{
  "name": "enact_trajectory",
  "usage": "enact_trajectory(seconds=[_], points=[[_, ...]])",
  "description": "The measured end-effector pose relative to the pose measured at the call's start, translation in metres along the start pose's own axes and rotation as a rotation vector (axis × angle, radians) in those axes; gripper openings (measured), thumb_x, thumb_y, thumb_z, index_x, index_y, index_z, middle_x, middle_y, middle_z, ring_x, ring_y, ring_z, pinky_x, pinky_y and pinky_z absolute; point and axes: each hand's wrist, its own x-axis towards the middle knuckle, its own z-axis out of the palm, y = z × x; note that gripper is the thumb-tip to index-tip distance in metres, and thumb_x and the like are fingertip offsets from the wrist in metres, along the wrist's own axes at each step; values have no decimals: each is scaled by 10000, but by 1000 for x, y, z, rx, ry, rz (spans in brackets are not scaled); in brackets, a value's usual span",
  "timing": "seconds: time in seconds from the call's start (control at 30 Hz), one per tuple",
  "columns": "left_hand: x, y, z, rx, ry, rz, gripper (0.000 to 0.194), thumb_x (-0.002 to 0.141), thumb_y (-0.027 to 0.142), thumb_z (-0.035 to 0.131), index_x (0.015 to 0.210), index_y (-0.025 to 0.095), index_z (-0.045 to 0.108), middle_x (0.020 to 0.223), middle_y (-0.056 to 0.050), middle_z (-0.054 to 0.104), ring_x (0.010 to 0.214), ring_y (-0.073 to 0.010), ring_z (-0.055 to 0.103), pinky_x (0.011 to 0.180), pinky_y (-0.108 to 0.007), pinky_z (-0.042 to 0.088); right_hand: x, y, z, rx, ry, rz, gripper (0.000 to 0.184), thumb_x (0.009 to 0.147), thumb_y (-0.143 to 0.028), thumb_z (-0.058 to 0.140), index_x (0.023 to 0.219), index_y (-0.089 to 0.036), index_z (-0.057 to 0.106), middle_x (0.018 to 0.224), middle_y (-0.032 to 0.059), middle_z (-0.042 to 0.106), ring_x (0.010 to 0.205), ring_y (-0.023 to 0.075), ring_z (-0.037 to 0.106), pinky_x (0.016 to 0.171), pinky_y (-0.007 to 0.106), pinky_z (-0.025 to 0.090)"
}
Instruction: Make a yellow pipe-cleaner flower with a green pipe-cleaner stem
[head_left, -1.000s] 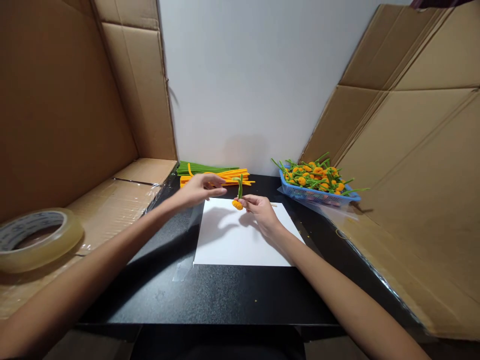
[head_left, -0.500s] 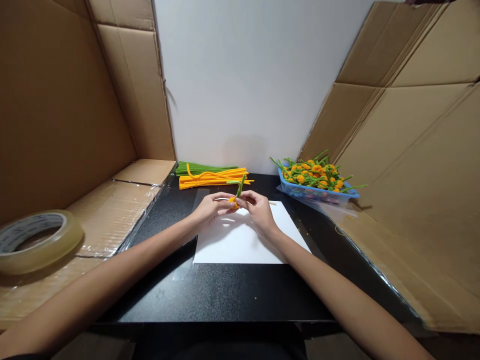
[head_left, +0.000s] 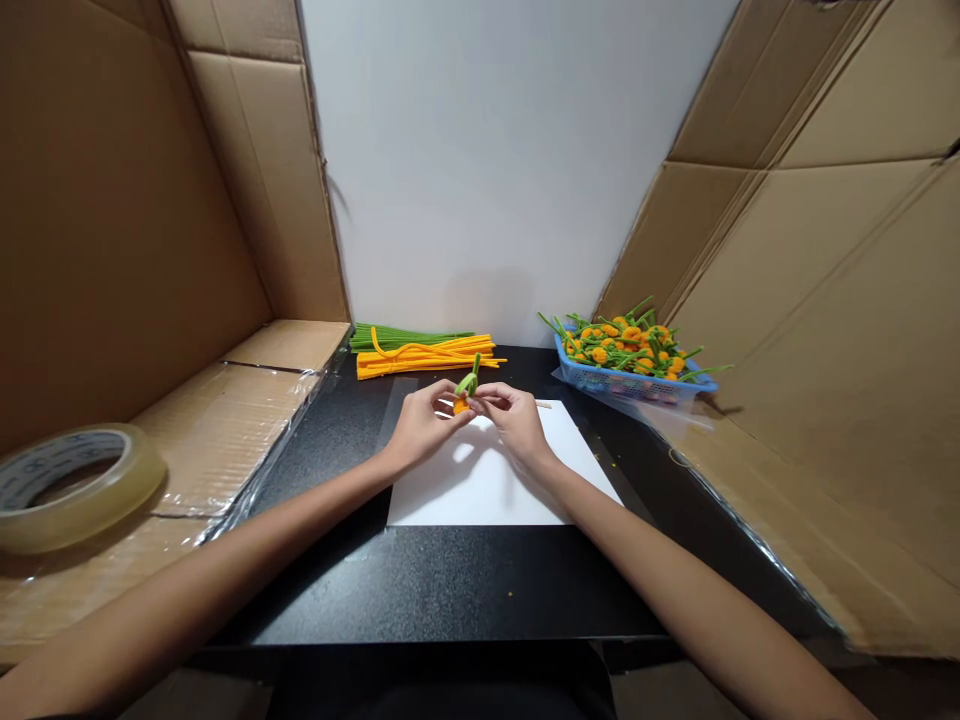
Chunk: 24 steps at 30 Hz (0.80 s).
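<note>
Brown cardboard sheets (head_left: 112, 230) line both sides of the space, with a white wall (head_left: 510, 170) behind a black tabletop (head_left: 442, 590). A white paper sheet (head_left: 480, 490) lies in the middle of the tabletop. On the cardboard to the left sits a roll of clear tape (head_left: 75, 490). At the back lie a bundle of green pipe cleaners (head_left: 397, 338) and, touching it, a bundle of yellow pipe cleaners (head_left: 427, 358). To the right, a blue plastic basket (head_left: 622, 388) is heaped with orange-headed, green-stemmed pipe-cleaner flowers (head_left: 626, 345). Over the paper's far edge, the left hand (head_left: 427, 425) and right hand (head_left: 517, 420) both close on one small pipe-cleaner flower (head_left: 466, 386) (its orange head is mostly hidden by fingers), its green stem pointing up. A thin wooden stick (head_left: 544, 404) lies just beyond the right hand.
</note>
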Motion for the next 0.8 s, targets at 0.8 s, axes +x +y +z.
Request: enact_trajectory(seconds=[0.8], points=[[-3,-20,15,-248,117,-241,242,636,336,782,705,112,725,700,-96,719,567,-167,633,472,-237,439,-4,-5,9,-175,57,-35,350,667,-471,767,761,-154,652,756,59,672,703,186,613,676,309,480]])
